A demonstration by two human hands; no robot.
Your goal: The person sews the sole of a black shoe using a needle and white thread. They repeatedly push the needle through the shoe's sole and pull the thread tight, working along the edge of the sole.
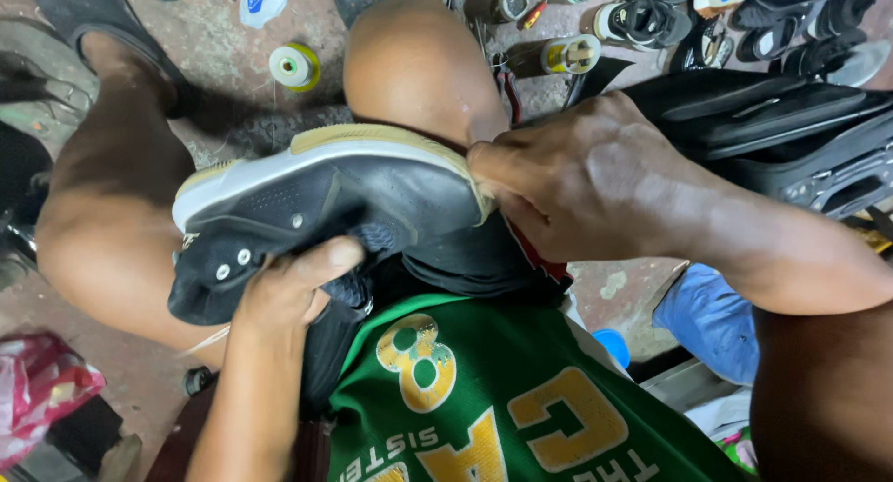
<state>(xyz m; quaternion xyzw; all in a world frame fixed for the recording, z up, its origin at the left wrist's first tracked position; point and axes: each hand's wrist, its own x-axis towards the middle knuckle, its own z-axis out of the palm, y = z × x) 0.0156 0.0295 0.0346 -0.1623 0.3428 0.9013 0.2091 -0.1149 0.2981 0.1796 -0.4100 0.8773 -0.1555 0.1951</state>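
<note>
two hands are on a black shoe (344, 203) wedged between the knees. the left hand (288, 291) is closed on its collar; the right hand (577, 180) is pinched shut at the sole edge (372, 138). no needle or thread can be made out there, so progress cannot be judged.

A stained concrete floor (214, 63) is littered with thread spools (295, 67), shoes (651, 19) and bottles (569, 54).

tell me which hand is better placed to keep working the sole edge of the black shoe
Right, probably. The right hand pinches the sole rim of the black shoe, while the left hand grips the upper, steadying it.
</note>
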